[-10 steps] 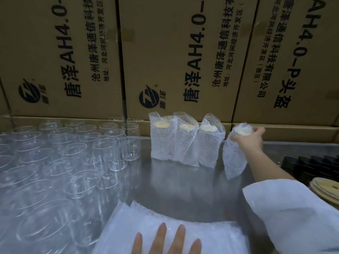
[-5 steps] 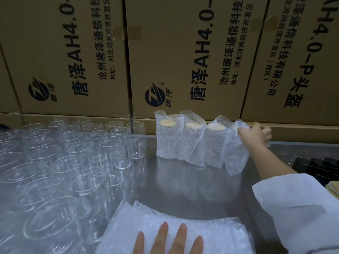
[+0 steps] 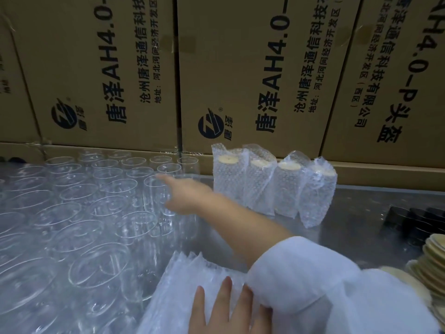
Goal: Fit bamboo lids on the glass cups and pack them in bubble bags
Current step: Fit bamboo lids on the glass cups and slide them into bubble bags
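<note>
Breakage is risked if neighbouring glass cups (image 3: pixel 115 189), crowded at the left, are knocked by the right hand (image 3: pixel 185 194), stretched over them with straight, empty fingers, while the left hand (image 3: pixel 224 309) is laid flat on the bubble bags (image 3: pixel 178 283).

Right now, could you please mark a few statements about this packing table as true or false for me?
1. Four bagged cups stand in a row against the boxes. True.
2. The right hand holds a bagged cup. False: it reaches, empty, over the bare glass cups.
3. The left hand lies flat on the bubble bags. True.
4. The bamboo lids are stacked at the left edge. False: they sit at the right edge.
</note>
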